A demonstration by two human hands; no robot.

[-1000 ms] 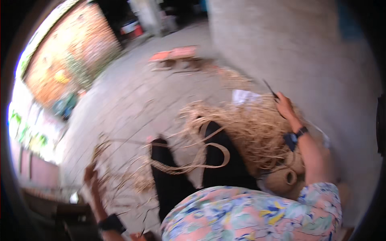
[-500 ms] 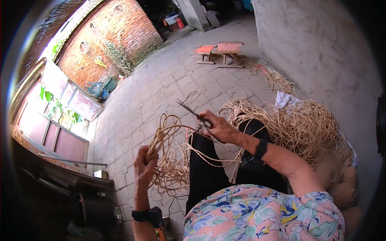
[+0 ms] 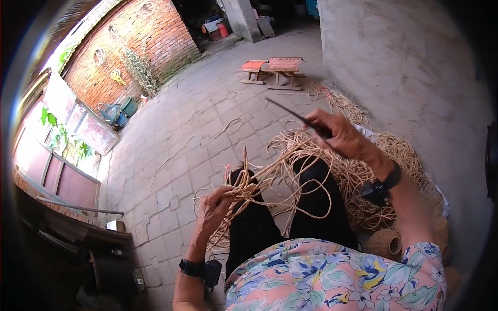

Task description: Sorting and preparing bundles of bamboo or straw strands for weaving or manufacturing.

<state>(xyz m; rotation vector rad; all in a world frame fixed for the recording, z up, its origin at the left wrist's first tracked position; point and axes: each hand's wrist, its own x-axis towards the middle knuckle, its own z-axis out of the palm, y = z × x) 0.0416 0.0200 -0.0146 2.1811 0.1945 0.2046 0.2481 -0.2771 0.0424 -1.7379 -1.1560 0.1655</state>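
My left hand (image 3: pixel 215 207) is closed around a looped bundle of tan straw cord (image 3: pixel 254 187), whose strands spread out over my dark-trousered knees. Up and to the right, my right hand (image 3: pixel 340 135) grips a pair of dark scissors (image 3: pixel 290 110) by the handles. Their blades look closed and point up and to the left, apart from the bundle. Beside my right leg lies a large tangled heap of the same cord (image 3: pixel 399 160), with strands running across toward my lap. More cord hangs below my left hand, partly hidden by it.
Two low wooden stools with red woven seats (image 3: pixel 284 64) stand ahead on the paved floor (image 3: pixel 176 155). Cord scraps (image 3: pixel 231 126) lie about. A round woven vessel (image 3: pixel 384 243) sits by my right hip. A grey wall (image 3: pixel 394 62) rises at the right; dark furniture (image 3: pixel 78 249) stands at the left.
My left hand has moved right and slightly down, and the bundle now tips rightward over my knees. My right hand has carried the scissors up and to the right, away from the bundle.
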